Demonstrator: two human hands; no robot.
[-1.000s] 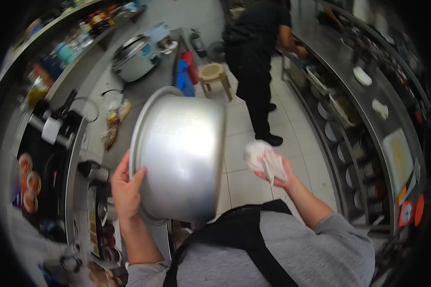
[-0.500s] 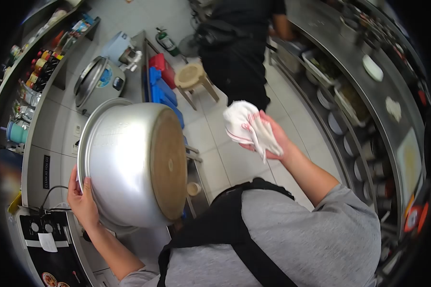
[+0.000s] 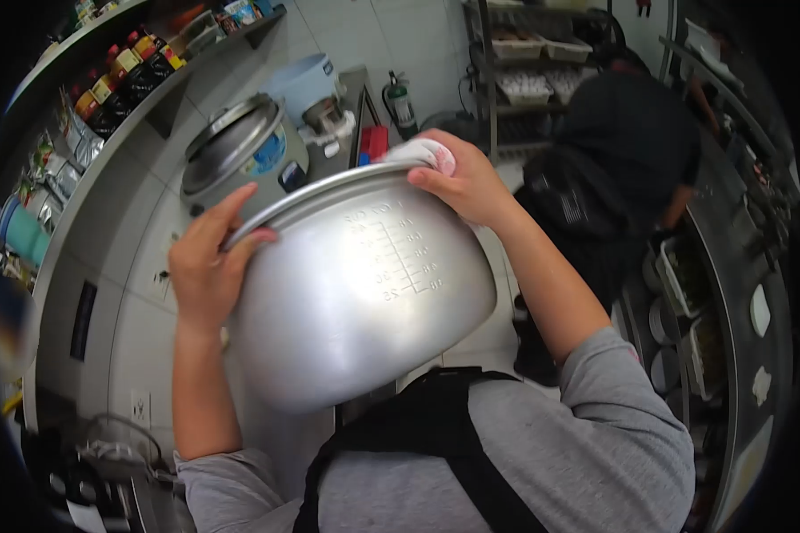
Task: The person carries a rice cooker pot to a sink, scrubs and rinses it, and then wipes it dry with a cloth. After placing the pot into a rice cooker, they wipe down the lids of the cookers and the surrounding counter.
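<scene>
A large silver rice cooker inner pot (image 3: 356, 311), with embossed level marks on its wall, is tilted in front of my chest, its rim facing away from me. My left hand (image 3: 206, 266) grips the rim at the left, thumb on the near side. At the upper right, my right hand (image 3: 467, 182) is closed on a white cloth (image 3: 434, 154) with red lettering, pressed against the rim. The thumb lies outside the pot; the other fingers are partly hidden behind the cloth. The pot's inside is out of sight.
A lidded rice cooker (image 3: 240, 151) and a light blue tub (image 3: 302, 80) stand beyond the pot. Bottles (image 3: 124, 67) line the left shelf. A person in black (image 3: 613, 151) bends at the right-hand counter. A fire extinguisher (image 3: 400, 105) stands by the back wall.
The pot has turned, its base swinging from facing right to toward me. My right hand has brought the cloth left onto the rim. The person in black now appears farther right, bending.
</scene>
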